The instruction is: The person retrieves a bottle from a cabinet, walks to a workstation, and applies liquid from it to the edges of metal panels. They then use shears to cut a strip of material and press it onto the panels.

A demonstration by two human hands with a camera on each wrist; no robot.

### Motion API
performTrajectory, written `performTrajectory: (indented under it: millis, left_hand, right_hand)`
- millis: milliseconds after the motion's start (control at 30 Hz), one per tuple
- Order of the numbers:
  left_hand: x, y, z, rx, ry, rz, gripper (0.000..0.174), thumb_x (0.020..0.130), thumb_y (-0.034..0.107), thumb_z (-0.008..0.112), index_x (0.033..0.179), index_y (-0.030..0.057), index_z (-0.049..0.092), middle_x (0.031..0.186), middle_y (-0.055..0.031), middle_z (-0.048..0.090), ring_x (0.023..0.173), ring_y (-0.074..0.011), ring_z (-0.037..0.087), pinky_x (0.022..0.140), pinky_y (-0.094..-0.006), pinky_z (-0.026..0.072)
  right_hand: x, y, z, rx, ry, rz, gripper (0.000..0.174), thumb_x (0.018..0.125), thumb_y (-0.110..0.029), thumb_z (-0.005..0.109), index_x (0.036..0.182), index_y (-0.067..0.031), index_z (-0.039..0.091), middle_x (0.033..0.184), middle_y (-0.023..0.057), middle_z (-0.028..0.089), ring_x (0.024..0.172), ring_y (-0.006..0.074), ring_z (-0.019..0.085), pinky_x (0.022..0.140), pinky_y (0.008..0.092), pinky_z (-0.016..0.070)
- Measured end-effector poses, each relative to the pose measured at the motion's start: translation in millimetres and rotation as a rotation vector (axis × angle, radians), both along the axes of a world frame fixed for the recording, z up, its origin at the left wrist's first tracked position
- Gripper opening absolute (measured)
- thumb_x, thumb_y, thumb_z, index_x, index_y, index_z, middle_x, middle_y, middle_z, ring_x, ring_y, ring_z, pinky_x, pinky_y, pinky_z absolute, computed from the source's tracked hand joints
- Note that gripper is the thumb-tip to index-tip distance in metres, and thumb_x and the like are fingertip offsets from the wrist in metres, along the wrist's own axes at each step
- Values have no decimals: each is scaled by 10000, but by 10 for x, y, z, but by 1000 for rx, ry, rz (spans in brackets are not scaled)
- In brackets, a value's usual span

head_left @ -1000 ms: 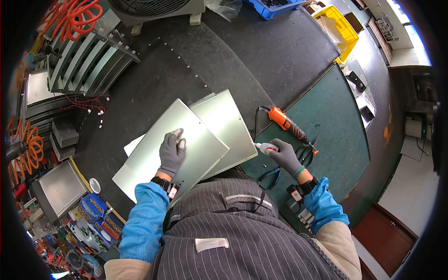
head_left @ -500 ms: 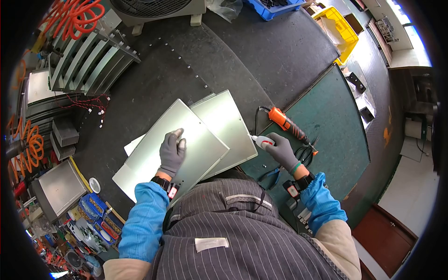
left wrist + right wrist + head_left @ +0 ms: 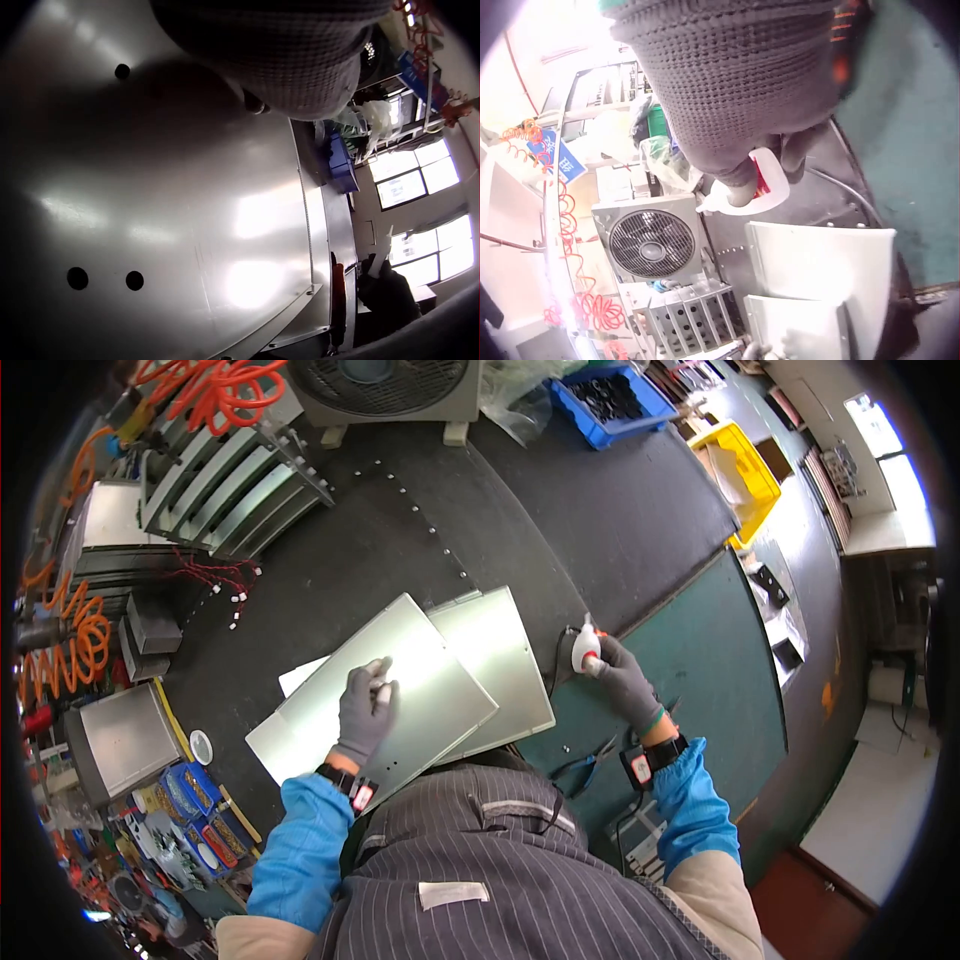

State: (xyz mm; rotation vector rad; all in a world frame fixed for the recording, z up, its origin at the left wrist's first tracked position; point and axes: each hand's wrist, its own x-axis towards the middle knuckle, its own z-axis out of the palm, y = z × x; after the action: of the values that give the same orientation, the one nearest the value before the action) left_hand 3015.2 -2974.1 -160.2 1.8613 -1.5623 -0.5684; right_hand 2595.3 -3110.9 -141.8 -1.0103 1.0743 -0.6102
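Note:
My gloved left hand (image 3: pixel 365 710) rests on the upper of two overlapping pale metal panels (image 3: pixel 425 680), its fingers loosely curled. The lower panel (image 3: pixel 505 650) sticks out to the right beneath it. Past that panel's right edge, my gloved right hand (image 3: pixel 627 685) grips a small white squeeze bottle (image 3: pixel 583 652), its nozzle pointing away from my body. A red label shows on the bottle (image 3: pixel 772 191) in the right wrist view, where the thumb presses its side. Dark holes (image 3: pixel 77 278) mark the upper panel in the left wrist view.
Pliers (image 3: pixel 585 765) lie on the green mat (image 3: pixel 710 650) by the right forearm. Behind sit a fan unit (image 3: pixel 390 390), a blue bin (image 3: pixel 615 410) and a yellow crate (image 3: pixel 750 480). Slatted metal parts (image 3: pixel 235 490) and red wires (image 3: pixel 225 575) are at left. Small fasteners (image 3: pixel 433 531) dot the table.
My right hand has drawn the bottle away from the lower panel's right edge and tipped its nozzle forward. It now covers most of the orange power screwdriver. My left hand stays on the upper panel.

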Motion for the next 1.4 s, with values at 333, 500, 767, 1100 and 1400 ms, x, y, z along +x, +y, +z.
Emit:
performTrajectory:
  millis: [333,500,767,1100,1400]
  left_hand:
    - [686,1659,590,-115,-96,933,415,979,66,608,1374,-7,505,1240,-137,614,1107,-241,620,991,-369,496]
    - [833,2209,416,187,78,1015,389,959,213,679,1264,-17,608,1174,-149,681,1048,-242,660,923,-362,520]
    - [919,2136,516,378,839,759,390,967,257,701,1225,-34,679,1051,-67,728,952,-145,669,868,-318,526]
    - [2127,2715,1934,84,1034,768,511,920,304,730,1257,-71,644,1081,-132,720,920,-205,707,849,-338,553]
    - [4429,3818,3775,337,65,835,410,929,316,708,1095,-59,718,912,-86,732,760,-153,690,667,-321,524]
  right_hand:
    - [830,-1351,-1125,-519,440,-99,272,850,-83,768,1090,-56,644,964,68,696,901,134,640,807,304,529]
    - [783,-1416,-1063,-430,501,-5,591,798,-32,767,1348,-94,558,1204,115,693,1122,210,674,944,341,536]
    - [94,-1146,-705,-437,265,-229,477,899,-62,635,1359,28,548,1266,119,606,1119,205,594,986,355,488]
    - [390,-811,-324,-476,275,-185,359,971,-112,598,1309,7,586,1221,43,606,1104,140,541,959,279,429]
    - [1898,622,147,-458,140,-173,253,930,-63,586,1176,-24,631,1027,-47,561,856,49,456,742,210,368]
